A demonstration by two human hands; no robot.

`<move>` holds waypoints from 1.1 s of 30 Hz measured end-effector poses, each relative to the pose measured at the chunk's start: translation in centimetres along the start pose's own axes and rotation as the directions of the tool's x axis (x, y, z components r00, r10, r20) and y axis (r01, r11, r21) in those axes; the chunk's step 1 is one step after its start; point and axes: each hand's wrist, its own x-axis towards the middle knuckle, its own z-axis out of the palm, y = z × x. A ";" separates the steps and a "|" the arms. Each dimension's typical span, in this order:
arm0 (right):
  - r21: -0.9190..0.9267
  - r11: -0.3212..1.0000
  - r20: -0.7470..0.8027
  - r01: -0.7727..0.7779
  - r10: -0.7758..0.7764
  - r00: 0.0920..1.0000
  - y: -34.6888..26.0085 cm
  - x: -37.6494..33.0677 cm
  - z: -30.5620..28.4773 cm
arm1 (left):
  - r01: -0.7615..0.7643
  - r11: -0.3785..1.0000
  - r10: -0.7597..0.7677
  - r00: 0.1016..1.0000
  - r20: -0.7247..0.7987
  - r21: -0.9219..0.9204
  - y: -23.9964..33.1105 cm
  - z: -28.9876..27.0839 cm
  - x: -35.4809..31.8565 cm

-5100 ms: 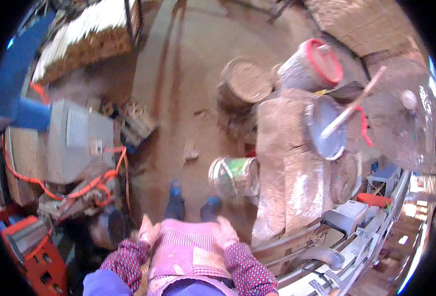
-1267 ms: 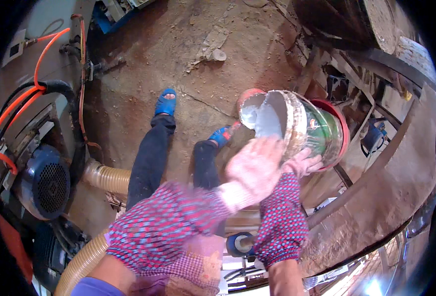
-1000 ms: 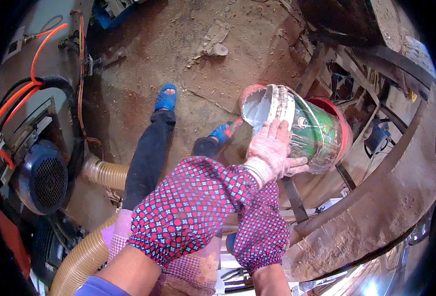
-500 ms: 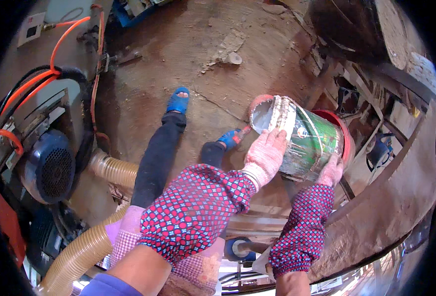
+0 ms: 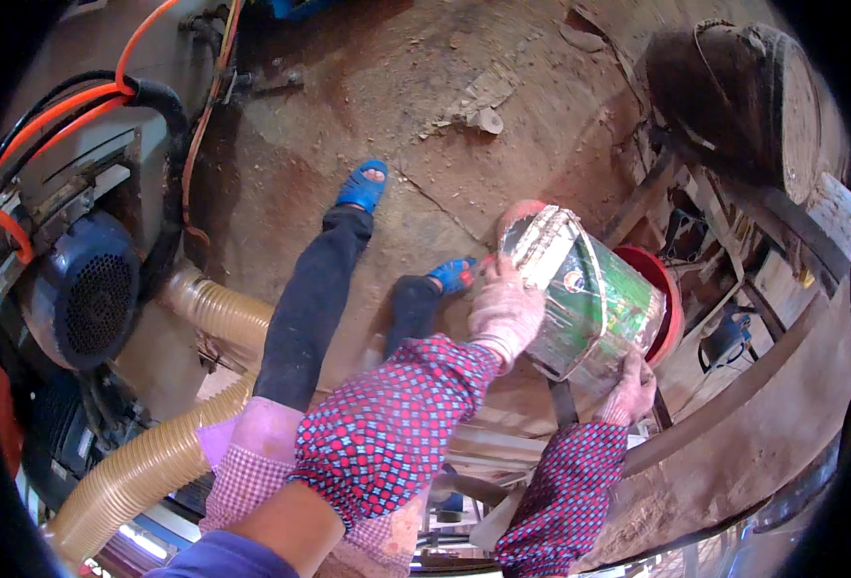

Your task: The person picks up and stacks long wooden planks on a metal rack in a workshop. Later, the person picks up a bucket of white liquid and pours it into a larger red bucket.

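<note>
I hold a green and white paint bucket [image 5: 591, 294], smeared with dried residue, tilted on its side at waist height with its open mouth facing left and up. My left hand [image 5: 505, 310], in a dirty pale glove, grips the bucket's rim and near wall. My right hand [image 5: 629, 389], also gloved, supports the bucket from below near its base. A red rim or lid [image 5: 671, 306] shows behind the bucket's bottom. Both sleeves are red and blue patterned. My feet in blue sandals [image 5: 363, 185] stand on the dusty floor below.
A blue motor [image 5: 80, 294] with orange hoses [image 5: 69, 106] and a ribbed beige duct [image 5: 146, 467] stand at my left. A dark round drum [image 5: 733, 96] and a metal frame with wooden parts [image 5: 733, 289] lie to the right. Wood scraps [image 5: 478, 101] litter the dirt floor.
The bucket has been lifted from the floor and tilted; over the last second my right hand moved from the rim to beneath the base while the left stayed on the rim.
</note>
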 end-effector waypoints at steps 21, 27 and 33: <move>0.036 0.993 0.076 -0.111 0.108 0.991 -1.0 -1.1 -1.4 | -0.284 0.953 0.295 0.949 -0.110 0.108 -1.0 3.5 0.4; -0.007 0.999 0.058 -0.035 0.035 0.998 -1.4 -1.5 -0.6 | -0.216 0.973 0.223 0.972 -0.074 0.086 -1.5 2.9 0.1; 0.051 0.992 0.035 -0.119 0.117 0.992 -1.0 -0.8 -0.8 | -0.268 0.961 0.276 0.947 -0.163 0.068 -1.6 4.8 0.2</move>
